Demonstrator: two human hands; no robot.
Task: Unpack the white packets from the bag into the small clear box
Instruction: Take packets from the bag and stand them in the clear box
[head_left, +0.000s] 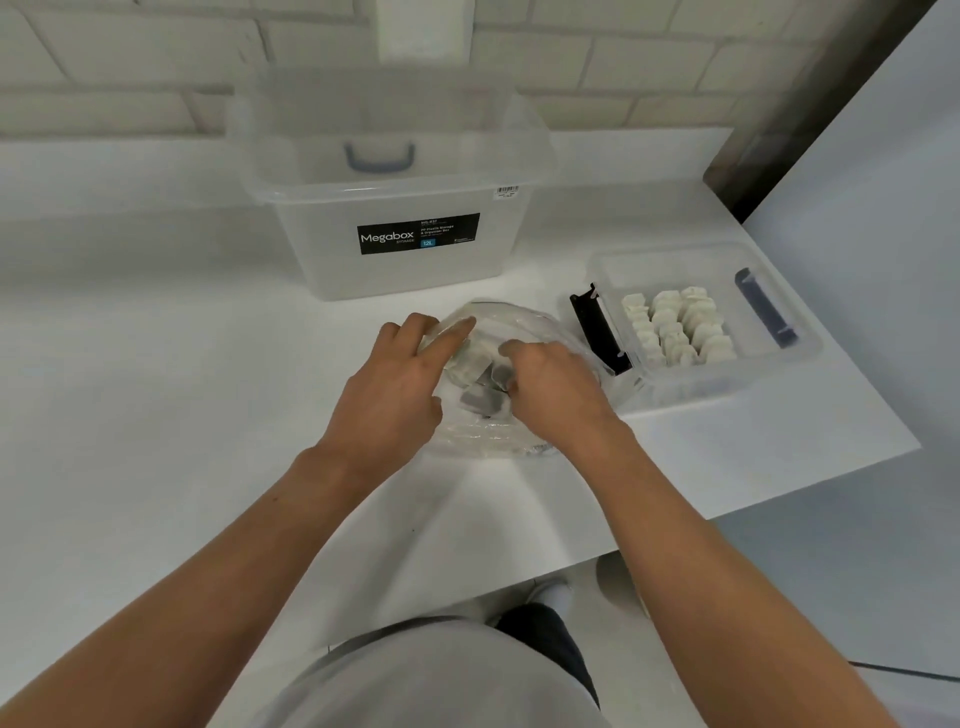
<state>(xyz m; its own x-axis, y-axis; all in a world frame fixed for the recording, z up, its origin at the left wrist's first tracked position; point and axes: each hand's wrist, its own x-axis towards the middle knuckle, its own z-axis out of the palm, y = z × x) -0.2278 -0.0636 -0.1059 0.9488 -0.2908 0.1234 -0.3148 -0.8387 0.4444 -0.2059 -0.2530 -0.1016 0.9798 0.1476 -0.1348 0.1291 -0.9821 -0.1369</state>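
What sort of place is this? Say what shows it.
Probably a storeroom or workroom: a plain white table against a painted brick wall, with a large clear storage box on it.

Both forearms, bare, are stretched fwd from the body & angled inward, so the hands are set close together, approx. side by side w/ a small gap btwn them. The left hand (395, 379) is held palm-down w/ fingers spread & mostly straight, index extended furthest fwd. The right hand (553, 387) is turned knuckles-up w/ fingers curled downward, tips hidden, so a grip can't be confirmed.
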